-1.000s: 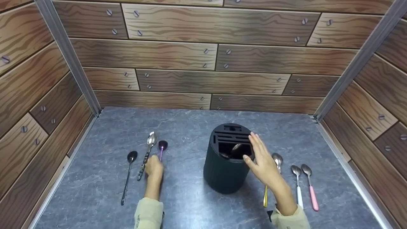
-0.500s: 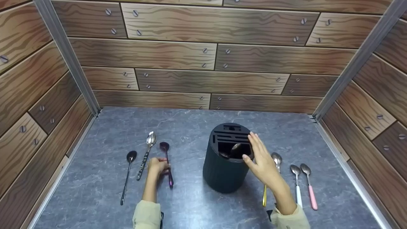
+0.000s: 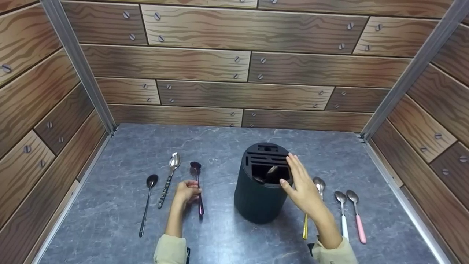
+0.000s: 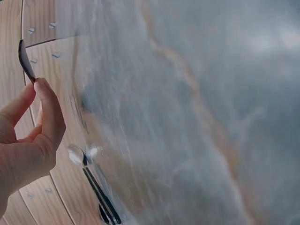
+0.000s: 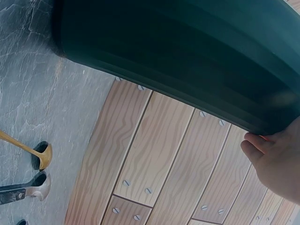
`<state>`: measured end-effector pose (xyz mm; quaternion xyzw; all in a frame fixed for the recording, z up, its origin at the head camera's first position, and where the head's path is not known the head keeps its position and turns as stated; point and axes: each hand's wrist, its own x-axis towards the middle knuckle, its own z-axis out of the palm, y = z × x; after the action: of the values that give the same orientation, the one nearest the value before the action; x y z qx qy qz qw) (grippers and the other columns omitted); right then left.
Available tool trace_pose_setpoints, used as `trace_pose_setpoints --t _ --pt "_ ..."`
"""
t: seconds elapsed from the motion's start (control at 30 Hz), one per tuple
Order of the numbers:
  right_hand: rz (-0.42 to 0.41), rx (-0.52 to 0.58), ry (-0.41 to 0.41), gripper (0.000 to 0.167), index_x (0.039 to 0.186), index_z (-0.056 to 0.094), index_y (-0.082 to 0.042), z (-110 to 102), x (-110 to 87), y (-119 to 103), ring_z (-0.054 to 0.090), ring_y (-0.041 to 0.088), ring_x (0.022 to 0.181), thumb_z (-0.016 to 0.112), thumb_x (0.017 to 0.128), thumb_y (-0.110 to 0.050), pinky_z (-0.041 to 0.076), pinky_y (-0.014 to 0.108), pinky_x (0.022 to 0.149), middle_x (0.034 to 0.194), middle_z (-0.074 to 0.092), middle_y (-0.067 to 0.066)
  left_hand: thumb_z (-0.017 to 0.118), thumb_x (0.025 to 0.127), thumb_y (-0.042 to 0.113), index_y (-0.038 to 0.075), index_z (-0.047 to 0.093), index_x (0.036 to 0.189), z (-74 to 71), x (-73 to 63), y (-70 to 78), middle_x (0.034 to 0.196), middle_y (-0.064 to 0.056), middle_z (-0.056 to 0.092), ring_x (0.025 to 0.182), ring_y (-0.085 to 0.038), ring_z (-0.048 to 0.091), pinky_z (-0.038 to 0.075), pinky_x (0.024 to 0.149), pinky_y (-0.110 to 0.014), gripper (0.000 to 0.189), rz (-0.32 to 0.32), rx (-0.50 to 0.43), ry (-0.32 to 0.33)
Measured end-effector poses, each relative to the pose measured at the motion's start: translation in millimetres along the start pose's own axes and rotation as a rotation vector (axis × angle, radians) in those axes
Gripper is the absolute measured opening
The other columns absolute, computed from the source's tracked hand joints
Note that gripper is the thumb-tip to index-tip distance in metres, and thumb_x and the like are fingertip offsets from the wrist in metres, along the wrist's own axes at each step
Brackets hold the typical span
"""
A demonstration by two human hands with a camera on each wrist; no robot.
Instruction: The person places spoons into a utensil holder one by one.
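My left hand [image 3: 186,192] pinches a dark purple spoon [image 3: 200,205] by its handle between thumb and fingers. The spoon's bowl points away from me, left of the holder. In the left wrist view, the spoon [image 4: 25,61] appears as a dark sliver above the fingertips. A dark green cylindrical utensil holder [image 3: 258,203] stands upright at the centre right, with slots and a square opening on top. Spoons show inside that opening. My right hand [image 3: 306,190] rests on the holder's right side near the rim, fingers extended; in the right wrist view the hand [image 5: 279,161] touches the wall.
Left of my left hand lie a spoon with a patterned handle [image 3: 165,190] and a dark spoon [image 3: 147,205]. By my right forearm are a gold-handled spoon [image 3: 305,227], a white-handled spoon [image 3: 344,225] and a pink-handled spoon [image 3: 360,229]. Wood-patterned panels [image 3: 242,68] enclose the table.
My left hand has taken hold of the purple spoon and shifted to the right with it. My right hand and the holder have stayed in place.
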<state>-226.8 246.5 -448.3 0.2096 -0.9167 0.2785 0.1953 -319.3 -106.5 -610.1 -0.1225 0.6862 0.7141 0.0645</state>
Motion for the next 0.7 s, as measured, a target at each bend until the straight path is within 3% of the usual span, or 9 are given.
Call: trace_pose_setpoints --t 0.03,0.17,0.23,0.37,0.4,0.43,0.53,0.6,0.7 --pt "0.0 -0.001 0.0 0.065 0.141 0.028 0.002 0 0.1 0 0.014 0.028 0.135 0.056 0.089 -0.025 0.02 0.052 0.103 0.149 0.021 0.011 0.068 0.071 -0.015 -0.005 0.059 0.097 4.3 -28.3 26.6 0.086 -0.013 0.06 0.06 -0.016 0.06 0.052 0.051 -0.031 0.029 0.023 -0.007 -0.01" --pt "0.008 -0.001 -0.006 0.065 0.142 0.027 0.002 0 0.0 -1 0.014 0.027 0.135 0.055 0.09 -0.027 0.021 0.053 0.102 0.149 0.02 0.01 0.071 0.068 -0.014 0.002 0.06 0.091 -4.4 17.6 -22.4 0.079 -0.01 0.06 0.06 -0.019 0.062 0.052 0.049 -0.032 0.031 0.134 -0.089 -0.09" --pt "0.01 0.001 -0.008 0.065 0.142 0.027 0.002 0 -0.2 -1 0.014 0.027 0.135 0.054 0.091 -0.027 0.021 0.053 0.102 0.149 0.02 0.01 0.071 0.068 -0.014 0.0 0.058 0.093 -2.9 36.5 -42.7 0.08 -0.012 0.06 0.062 -0.022 0.062 0.053 0.053 -0.034 0.031 0.127 -0.083 -0.077" --pt "0.001 0.0 0.001 0.065 0.141 0.028 0.002 1 -0.6 0 0.015 0.028 0.135 0.054 0.09 -0.027 0.021 0.053 0.102 0.149 0.022 0.012 0.071 0.069 -0.013 0.0 0.058 0.099 3.8 33.6 -38.2 0.085 -0.013 0.059 0.066 -0.023 0.061 0.053 0.054 -0.037 0.035 0.149 -0.082 -0.08" --pt "-0.004 0.001 0.005 0.065 0.141 0.028 0.003 1 -0.5 0 0.015 0.028 0.135 0.054 0.09 -0.027 0.021 0.053 0.102 0.148 0.022 0.012 0.071 0.069 -0.013 -0.001 0.058 0.1 7.5 25.7 -29.4 0.086 -0.014 0.059 0.068 -0.024 0.061 0.053 0.056 -0.039 0.036 0.149 -0.075 -0.074" --pt "-0.008 0.002 0.009 0.065 0.141 0.028 0.003 1 -0.5 1 0.015 0.028 0.135 0.055 0.09 -0.027 0.02 0.052 0.103 0.148 0.023 0.013 0.074 0.068 -0.01 0.003 0.059 0.097 7.9 26.1 -29.0 0.083 -0.011 0.059 0.065 -0.021 0.06 0.052 0.052 -0.037 0.035 0.196 -0.104 -0.104" --pt "-0.02 0.003 0.017 0.065 0.141 0.029 0.004 1 -0.3 1 0.016 0.029 0.135 0.055 0.089 -0.026 0.02 0.053 0.102 0.147 0.024 0.014 0.072 0.069 -0.011 0.002 0.059 0.094 16.0 -2.4 1.8 0.08 -0.01 0.058 0.064 -0.019 0.059 0.052 0.052 -0.035 0.031 0.234 -0.101 -0.105" --pt "-0.021 0.004 0.017 0.065 0.14 0.029 0.004 2 -0.1 1 0.015 0.028 0.135 0.055 0.089 -0.025 0.02 0.053 0.102 0.147 0.024 0.015 0.069 0.071 -0.013 -0.004 0.058 0.098 23.3 -29.0 30.5 0.083 -0.013 0.058 0.065 -0.019 0.059 0.052 0.053 -0.034 0.031 0.214 -0.065 -0.069" --pt "-0.015 0.007 0.013 0.064 0.141 0.028 0.003 2 0.0 1 0.015 0.028 0.135 0.055 0.09 -0.025 0.02 0.054 0.102 0.147 0.023 0.015 0.062 0.074 -0.017 -0.014 0.05 0.104 30.8 -57.8 61.4 0.086 -0.019 0.057 0.066 -0.017 0.059 0.053 0.057 -0.033 0.032 0.191 -0.024 -0.055"
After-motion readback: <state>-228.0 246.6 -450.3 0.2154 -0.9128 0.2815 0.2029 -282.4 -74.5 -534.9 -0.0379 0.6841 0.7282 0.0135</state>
